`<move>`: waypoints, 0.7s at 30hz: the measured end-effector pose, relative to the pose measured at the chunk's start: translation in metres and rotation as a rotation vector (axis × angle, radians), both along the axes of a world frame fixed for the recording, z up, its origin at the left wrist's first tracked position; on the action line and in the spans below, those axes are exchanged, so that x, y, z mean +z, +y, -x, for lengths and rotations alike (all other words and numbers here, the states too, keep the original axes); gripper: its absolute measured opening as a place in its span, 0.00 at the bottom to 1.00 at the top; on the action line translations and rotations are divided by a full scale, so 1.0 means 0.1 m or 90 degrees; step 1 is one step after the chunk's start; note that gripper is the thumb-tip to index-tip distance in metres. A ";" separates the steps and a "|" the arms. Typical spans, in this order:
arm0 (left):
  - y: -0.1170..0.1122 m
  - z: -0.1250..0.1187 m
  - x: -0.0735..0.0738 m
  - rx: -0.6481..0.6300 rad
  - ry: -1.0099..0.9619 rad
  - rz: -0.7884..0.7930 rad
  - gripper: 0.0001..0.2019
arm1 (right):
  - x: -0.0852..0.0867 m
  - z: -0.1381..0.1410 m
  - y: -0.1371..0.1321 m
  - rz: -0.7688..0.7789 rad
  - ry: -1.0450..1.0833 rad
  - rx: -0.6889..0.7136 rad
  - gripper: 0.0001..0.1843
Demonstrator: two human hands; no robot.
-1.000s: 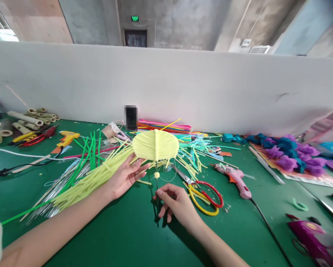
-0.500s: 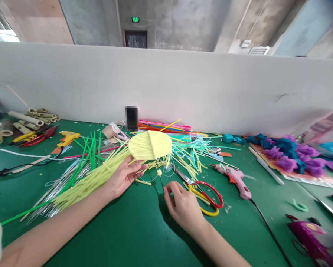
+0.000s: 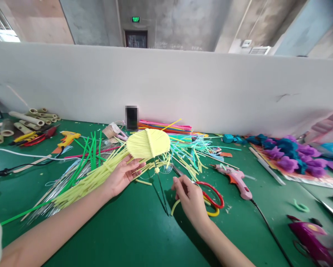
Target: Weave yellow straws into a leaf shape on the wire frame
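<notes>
Cradling the fan (image 3: 148, 144) at its lower left edge with our left hand (image 3: 123, 177), fingers spread and partly behind it; can't tell if they pinch. Fan's up off the table (image 3: 113, 237), tilted, between our hands. Right hand (image 3: 190, 198) off it, fingers bent over a yellow strip (image 3: 174, 208); can't tell if we're pinching that. Should be light, with a soft, fuzzy face that grips OK but crushes. Stem (image 3: 160, 184) likely stiff-ish, bendable. Best hold: stem just below the bead (image 3: 156, 170), left hand steadying the rim. Keep off the thin loops (image 3: 166, 173), probably easy to bend. Scissors (image 3: 215, 190) right beside our right hand, pink glue gun (image 3: 237, 178) further out.
</notes>
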State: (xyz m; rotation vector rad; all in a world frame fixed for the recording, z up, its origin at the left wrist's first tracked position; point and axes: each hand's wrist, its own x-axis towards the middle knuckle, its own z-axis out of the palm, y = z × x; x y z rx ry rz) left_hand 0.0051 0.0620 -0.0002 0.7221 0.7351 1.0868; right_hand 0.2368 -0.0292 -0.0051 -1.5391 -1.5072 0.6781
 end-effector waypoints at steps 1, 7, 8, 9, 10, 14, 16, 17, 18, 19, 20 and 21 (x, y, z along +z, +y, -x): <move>0.00 0.00 0.00 -0.006 -0.001 -0.001 0.20 | -0.01 0.01 0.01 -0.001 0.024 -0.020 0.13; -0.02 0.02 0.04 -0.096 -0.034 -0.005 0.17 | -0.06 0.02 0.09 -0.043 0.237 -0.051 0.26; -0.04 0.02 0.05 -0.118 -0.031 -0.008 0.17 | -0.05 0.02 0.09 -0.027 0.288 -0.040 0.26; -0.05 0.02 0.05 -0.143 -0.018 -0.015 0.18 | -0.04 0.02 0.10 -0.007 0.335 -0.032 0.27; -0.07 0.01 0.06 -0.172 0.002 -0.025 0.19 | -0.02 0.02 0.10 0.012 0.372 -0.028 0.27; -0.17 -0.02 0.06 -0.265 0.079 -0.059 0.16 | 0.04 0.02 0.08 0.043 0.394 -0.043 0.27; -0.22 -0.05 0.04 -0.267 0.114 -0.052 0.16 | 0.03 0.03 0.06 0.056 0.380 -0.036 0.27; -0.24 -0.06 0.04 -0.261 0.136 -0.044 0.18 | 0.02 0.04 0.06 0.064 0.377 -0.029 0.27; -0.25 -0.08 0.03 -0.254 0.160 -0.036 0.19 | 0.00 0.04 0.05 0.073 0.376 -0.021 0.27; -0.26 -0.08 0.03 -0.246 0.180 -0.028 0.20 | -0.01 0.05 0.05 0.082 0.374 -0.011 0.26; -0.26 -0.09 0.03 -0.235 0.193 -0.022 0.21 | -0.02 0.05 0.04 0.089 0.372 -0.004 0.24; -0.25 -0.09 0.03 -0.225 0.198 -0.014 0.22 | -0.03 0.06 0.04 0.095 0.369 0.001 0.22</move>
